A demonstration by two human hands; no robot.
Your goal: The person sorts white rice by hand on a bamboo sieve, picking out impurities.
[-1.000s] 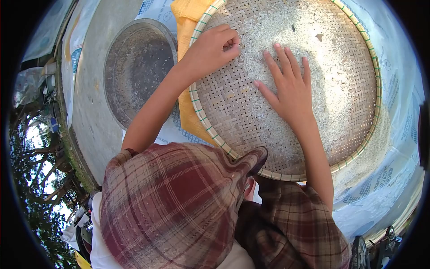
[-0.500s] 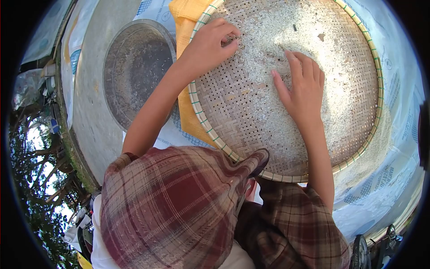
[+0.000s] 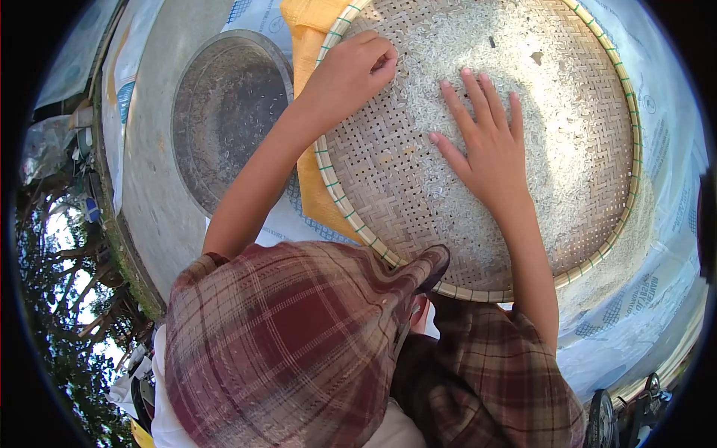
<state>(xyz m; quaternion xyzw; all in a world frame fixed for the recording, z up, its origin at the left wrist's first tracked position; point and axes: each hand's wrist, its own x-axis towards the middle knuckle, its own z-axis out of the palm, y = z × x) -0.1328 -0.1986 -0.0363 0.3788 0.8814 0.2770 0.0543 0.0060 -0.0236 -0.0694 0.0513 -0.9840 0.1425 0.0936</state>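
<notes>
A round woven bamboo winnowing tray (image 3: pixel 373 187) with a green-stitched rim lies before me, white rice grains (image 3: pixel 448 45) scattered over its weave. My right hand (image 3: pixel 485 142) rests palm down on the grains near the middle, fingers spread. Over the tray's left side is my left hand (image 3: pixel 355 71), its fingers curled and thumb meeting the fingertips; whatever is between them is too small or hidden to make out. A dark bit (image 3: pixel 491 42) and a small brown fleck (image 3: pixel 536 57) lie among the rice.
Left of the tray stands a round grey metal basin (image 3: pixel 231 112) with a few grains inside. A yellow sack (image 3: pixel 321 198) lies partly beneath the tray. Printed white-blue sacking (image 3: pixel 627 299) covers the ground, with more rice at the right. Bicycle-like wheels (image 3: pixel 601 422) show lower right.
My right hand has spread its fingers and moved slightly left and up over the rice. My left thumb and fingers have closed together, the hand staying in nearly the same place.
</notes>
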